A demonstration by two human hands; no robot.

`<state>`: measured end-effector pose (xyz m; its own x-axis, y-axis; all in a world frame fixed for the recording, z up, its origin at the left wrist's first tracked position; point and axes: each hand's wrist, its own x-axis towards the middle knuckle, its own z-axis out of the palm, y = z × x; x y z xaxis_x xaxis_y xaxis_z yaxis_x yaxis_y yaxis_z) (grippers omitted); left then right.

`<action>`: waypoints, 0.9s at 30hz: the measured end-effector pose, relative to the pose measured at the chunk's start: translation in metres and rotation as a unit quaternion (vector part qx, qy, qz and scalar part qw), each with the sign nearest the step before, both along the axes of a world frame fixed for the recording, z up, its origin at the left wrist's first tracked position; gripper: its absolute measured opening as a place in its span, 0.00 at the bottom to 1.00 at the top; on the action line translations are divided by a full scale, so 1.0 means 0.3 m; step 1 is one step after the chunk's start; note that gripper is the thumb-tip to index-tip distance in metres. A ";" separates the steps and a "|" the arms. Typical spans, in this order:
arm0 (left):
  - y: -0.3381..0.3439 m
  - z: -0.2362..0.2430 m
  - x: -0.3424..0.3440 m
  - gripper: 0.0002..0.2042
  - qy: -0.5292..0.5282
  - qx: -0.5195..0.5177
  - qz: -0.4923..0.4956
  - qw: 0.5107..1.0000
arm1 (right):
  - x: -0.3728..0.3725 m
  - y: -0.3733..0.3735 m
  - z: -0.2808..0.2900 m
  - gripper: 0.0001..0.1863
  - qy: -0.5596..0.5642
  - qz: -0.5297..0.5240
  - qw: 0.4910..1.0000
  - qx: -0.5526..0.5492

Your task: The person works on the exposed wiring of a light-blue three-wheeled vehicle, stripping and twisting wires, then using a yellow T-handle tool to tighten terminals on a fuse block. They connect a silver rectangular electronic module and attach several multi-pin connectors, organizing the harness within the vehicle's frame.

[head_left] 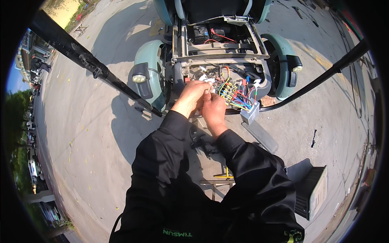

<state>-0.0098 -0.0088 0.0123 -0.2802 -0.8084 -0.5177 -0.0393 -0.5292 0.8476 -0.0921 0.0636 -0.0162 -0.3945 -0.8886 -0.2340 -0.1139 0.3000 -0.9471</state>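
Left hand: while its fingertips pinch a small white piece, perhaps a connector, the left hand (191, 97) is best kept steady, upper centre of the frame.
White piece: the small white piece (211, 90) sits between the two hands; aligning it squarely before pushing or pulling should spare its leads.
Right hand: the right hand (214, 108) curls its fingers close beside the left; what they grip is hidden, so I cannot tell.
Wiring: the coloured wires (230, 93), just right of the hands, could snag, so keep knuckles clear.
Street edge: trees (17, 125) and parked vehicles, far left.
Ground: sunlit concrete (85, 141) with shadows, left and right.
Vehicle: green left fender (147, 56) and right fender (282, 44) flank an open frame, upper centre.
Panel: black ribbed piece (308, 192), lower right.
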 end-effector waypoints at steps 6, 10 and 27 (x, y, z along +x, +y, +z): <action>-0.049 -0.039 0.000 0.10 -0.015 0.005 0.028 0.999 | 0.078 0.110 0.044 0.15 0.204 0.053 0.976 -0.062; -0.072 -0.059 -0.017 0.11 -0.047 -0.044 -0.033 0.997 | 0.053 0.189 0.058 0.16 0.173 0.085 0.973 -0.128; -0.039 -0.021 0.005 0.12 -0.149 -0.073 -0.079 0.983 | -0.041 0.136 0.006 0.13 -0.270 0.039 0.961 -0.047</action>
